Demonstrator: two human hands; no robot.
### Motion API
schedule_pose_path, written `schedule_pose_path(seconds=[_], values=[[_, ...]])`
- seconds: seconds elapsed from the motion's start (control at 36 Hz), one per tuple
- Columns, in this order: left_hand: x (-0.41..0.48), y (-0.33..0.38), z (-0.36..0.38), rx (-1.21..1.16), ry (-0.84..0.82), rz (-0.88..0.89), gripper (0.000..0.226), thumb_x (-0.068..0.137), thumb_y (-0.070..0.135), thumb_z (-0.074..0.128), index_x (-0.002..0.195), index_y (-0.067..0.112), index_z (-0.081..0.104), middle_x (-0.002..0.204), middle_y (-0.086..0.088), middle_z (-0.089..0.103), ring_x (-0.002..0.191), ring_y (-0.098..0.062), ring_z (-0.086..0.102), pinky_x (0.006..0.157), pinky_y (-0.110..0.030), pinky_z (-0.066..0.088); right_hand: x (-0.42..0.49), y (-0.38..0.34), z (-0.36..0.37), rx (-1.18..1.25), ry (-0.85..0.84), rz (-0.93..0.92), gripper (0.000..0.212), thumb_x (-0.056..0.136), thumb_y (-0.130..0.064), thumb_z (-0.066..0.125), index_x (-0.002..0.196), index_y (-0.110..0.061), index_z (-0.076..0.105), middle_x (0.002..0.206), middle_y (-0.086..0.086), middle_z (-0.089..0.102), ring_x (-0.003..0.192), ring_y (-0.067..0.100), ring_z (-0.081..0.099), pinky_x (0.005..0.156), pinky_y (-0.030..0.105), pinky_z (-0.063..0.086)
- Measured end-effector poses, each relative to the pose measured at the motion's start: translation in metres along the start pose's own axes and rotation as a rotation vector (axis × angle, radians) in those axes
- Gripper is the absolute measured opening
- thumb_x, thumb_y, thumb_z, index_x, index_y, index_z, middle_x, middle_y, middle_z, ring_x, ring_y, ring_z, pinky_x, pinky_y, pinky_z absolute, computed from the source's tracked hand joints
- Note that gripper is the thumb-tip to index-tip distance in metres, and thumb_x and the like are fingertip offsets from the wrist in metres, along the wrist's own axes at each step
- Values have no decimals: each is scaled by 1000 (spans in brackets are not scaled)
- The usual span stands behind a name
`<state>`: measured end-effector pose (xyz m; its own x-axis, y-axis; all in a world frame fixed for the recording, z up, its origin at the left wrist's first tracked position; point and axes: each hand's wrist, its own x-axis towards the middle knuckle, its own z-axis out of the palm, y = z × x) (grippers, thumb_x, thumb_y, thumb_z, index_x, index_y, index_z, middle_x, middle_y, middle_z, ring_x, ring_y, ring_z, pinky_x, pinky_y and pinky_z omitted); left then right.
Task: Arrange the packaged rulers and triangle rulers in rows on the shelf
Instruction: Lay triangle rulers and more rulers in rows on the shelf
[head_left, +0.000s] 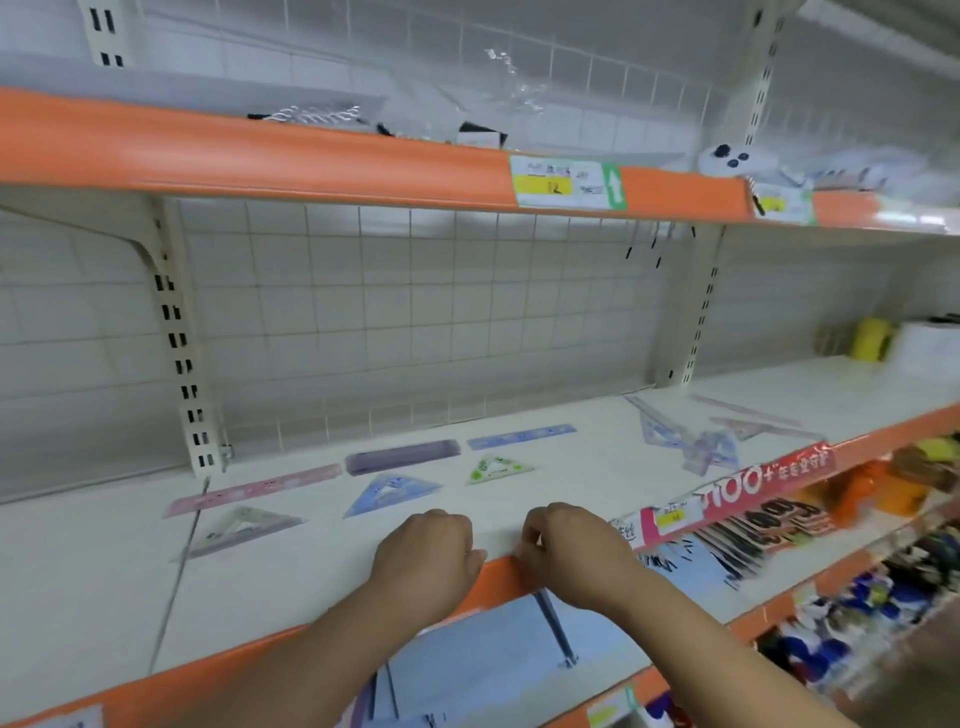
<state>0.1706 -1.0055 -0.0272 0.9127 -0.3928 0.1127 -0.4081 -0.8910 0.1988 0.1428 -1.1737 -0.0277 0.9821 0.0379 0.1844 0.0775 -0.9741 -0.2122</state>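
1. The left hand (426, 551) sits knuckles-up at the front lip of the shelf, its fingers (441, 519) curled under into a loose fist. Nothing shows in its grasp.
2. The right hand (569, 551) is just beside it, the two thumbs close but apart. Its fingers (535, 527) are bent in towards the thumb. Blur hides whether they pinch anything.
3. Both hands lie over the orange front edge (498, 571) of the white shelf (104, 597), with a bare strip of board right behind the knuckles.
4. Past that strip lies a front row of three triangle rulers, each apart from the next: a clear triangle ruler (244, 530), a blue triangle ruler (392, 493) and a green triangle ruler (498, 469).
5. Behind them is a second row, end to end with small gaps: a pink ruler (254, 491), a purple ruler pack (402, 456) and a blue ruler (522, 436).
6. To the right, well apart from the rows, a loose heap of clear rulers (696, 436) lies crisscrossed near the front edge. Open board separates it from the green triangle ruler.
7. The wire grid back (415, 322) closes the rear.
8. The upper shelf edge (260, 150) overhangs above.
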Motion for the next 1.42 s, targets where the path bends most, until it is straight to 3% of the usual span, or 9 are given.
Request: schedule_pose_path(seconds=[0.39, 0.56, 0.64, 0.83, 0.97, 1.11, 1.22, 1.33, 1.42], values=[[40, 173, 34, -11, -2, 18, 28, 95, 38, 46, 104, 15, 61, 110, -5, 59, 104, -24, 56, 82, -32, 46, -43, 168, -61, -69, -32, 6, 26, 95, -35, 45, 99, -14, 60, 103, 6, 63, 94, 27, 59, 72, 32, 44], [58, 234, 42, 6, 8, 50, 33, 97, 42, 45, 103, 13, 60, 109, -7, 59, 103, -26, 56, 81, -31, 45, -52, 226, -85, -90, -37, 6, 21, 97, -30, 42, 85, -17, 51, 84, 3, 52, 75, 23, 47, 57, 31, 33], [68, 255, 43, 7, 5, 52, 33, 97, 41, 46, 107, 14, 61, 111, -7, 59, 105, -26, 55, 84, -31, 47, -53, 247, -92, -72, -54, 24, 21, 96, -27, 42, 91, -14, 57, 86, 2, 54, 78, 24, 52, 66, 35, 43], [102, 282, 48, 19, -6, 82, 30, 96, 39, 47, 107, 15, 61, 110, -6, 60, 103, -25, 56, 85, -31, 49, -40, 281, -96, -67, -52, 26, 23, 96, -30, 43, 78, -16, 48, 72, -2, 44, 71, 23, 47, 64, 35, 41], [143, 294, 53, 14, -12, 128, 29, 95, 34, 47, 111, 15, 61, 112, -7, 61, 104, -26, 56, 83, -33, 48, -19, 304, -96, -68, -43, 54, 25, 95, -30, 43, 81, -12, 54, 82, 4, 55, 78, 25, 55, 66, 37, 46], [189, 303, 56, -11, -5, 175, 31, 96, 39, 47, 113, 17, 61, 113, -6, 62, 103, -25, 57, 82, -31, 48, 13, 330, -106, -114, -45, 108, 24, 96, -29, 42, 98, -14, 61, 102, 4, 61, 93, 23, 58, 75, 34, 47], [225, 304, 57, -17, 10, 196, 33, 97, 40, 46, 107, 14, 63, 108, -6, 62, 99, -25, 58, 79, -31, 49, 43, 355, -115, -119, -9, 137, 22, 95, -26, 42, 95, -15, 60, 102, 5, 62, 94, 24, 58, 73, 32, 43], [254, 302, 60, 8, 0, 185, 32, 96, 39, 46, 105, 14, 64, 107, -6, 63, 96, -24, 59, 79, -32, 50, 64, 377, -114, -97, 6, 147, 16, 95, -20, 42, 80, -22, 50, 88, 0, 54, 82, 21, 53, 64, 30, 38], [270, 301, 66, 13, -25, 159, 33, 96, 41, 47, 101, 12, 64, 103, -6, 64, 95, -24, 60, 79, -33, 51, 76, 394, -109, -105, 1, 154, 19, 96, -25, 42, 91, -19, 59, 97, 2, 60, 88, 20, 56, 72, 32, 46]])
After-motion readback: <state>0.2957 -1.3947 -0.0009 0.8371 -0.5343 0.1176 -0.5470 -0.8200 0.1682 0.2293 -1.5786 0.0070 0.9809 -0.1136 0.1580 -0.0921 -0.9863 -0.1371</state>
